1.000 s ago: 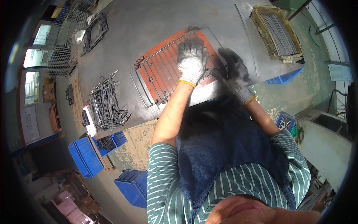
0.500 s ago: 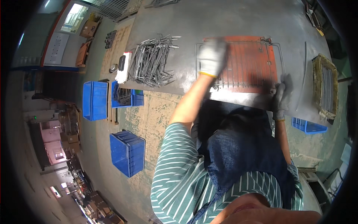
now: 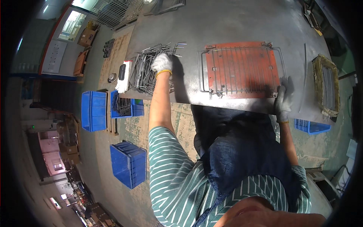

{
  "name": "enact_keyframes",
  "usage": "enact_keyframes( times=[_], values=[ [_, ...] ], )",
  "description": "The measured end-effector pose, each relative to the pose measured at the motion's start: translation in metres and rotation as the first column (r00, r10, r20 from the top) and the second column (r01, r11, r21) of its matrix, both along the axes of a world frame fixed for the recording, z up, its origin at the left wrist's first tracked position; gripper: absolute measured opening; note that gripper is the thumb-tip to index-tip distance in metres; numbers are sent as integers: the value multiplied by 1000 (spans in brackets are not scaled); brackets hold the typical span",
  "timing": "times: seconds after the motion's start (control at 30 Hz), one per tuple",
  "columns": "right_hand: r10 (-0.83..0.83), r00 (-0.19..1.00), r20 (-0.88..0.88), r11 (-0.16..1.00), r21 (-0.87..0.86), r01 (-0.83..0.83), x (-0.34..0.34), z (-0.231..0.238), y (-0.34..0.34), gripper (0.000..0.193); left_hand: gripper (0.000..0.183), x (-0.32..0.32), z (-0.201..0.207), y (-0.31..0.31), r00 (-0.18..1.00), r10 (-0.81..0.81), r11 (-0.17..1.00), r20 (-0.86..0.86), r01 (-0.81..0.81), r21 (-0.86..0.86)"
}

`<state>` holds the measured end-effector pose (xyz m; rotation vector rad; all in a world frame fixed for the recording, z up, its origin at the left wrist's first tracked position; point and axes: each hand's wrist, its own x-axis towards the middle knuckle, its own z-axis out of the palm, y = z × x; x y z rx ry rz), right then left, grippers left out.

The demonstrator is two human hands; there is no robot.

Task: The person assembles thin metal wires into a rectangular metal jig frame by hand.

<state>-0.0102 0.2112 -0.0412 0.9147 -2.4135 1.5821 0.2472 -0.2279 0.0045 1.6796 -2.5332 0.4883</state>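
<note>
My left hand (image 3: 162, 63), in a white knit glove with a yellow cuff, is down on a pile of bent metal rods (image 3: 145, 72) at the table's left. Its fingers curl inward; their tips, and anything in them, are hidden. On the red plate (image 3: 241, 56) in front of me lies a wire rack (image 3: 200, 70) of parallel rods, with bent loops reaching past both sides. Small metal fittings sit at the plate's corners. My right hand (image 3: 283, 104), in a greyish glove, rests at the table's front edge beside the plate's near right corner, its fingers stretched out.
A long thin rod (image 3: 305, 75) lies right of the plate, near a worn tray (image 3: 317, 75) of straight rods. White cloth (image 3: 123, 81) and a black object (image 3: 121, 72) lie left of the pile. Blue bins (image 3: 128, 164) stand on the floor at left, another blue crate (image 3: 312, 127) at right.
My left hand has moved left from above the red plate to the rod pile, uncovering the rack's left side. My right hand stays beside the plate. The view has shifted slightly.
</note>
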Motion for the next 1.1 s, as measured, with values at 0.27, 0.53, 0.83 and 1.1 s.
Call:
enact_keyframes(
  times=[0.27, 0.53, 0.83, 1.1],
  values=[
    [-116, 969, -219, 993, -43, 109, -22, 29, 24, 34, 38, 25, 74, 18, 985, -95, 993, -145, 83, -88],
    [580, 801, 147, 812, -27, -583, 57, 73, -43, 51, 24, -49, 79, 126, 162, 785, 130, -598, 901, 414],
    [679, 595, -430, 723, 531, -441, 97, 13, -93, 47, 27, -83, 76, 193, 543, 608, 181, -580, 616, 767],
    [778, 612, -143, 563, 590, -578, 100, 29, -109, 45, 50, -87, 30, 181, 772, -391, 808, -501, 549, 215]
  ],
)
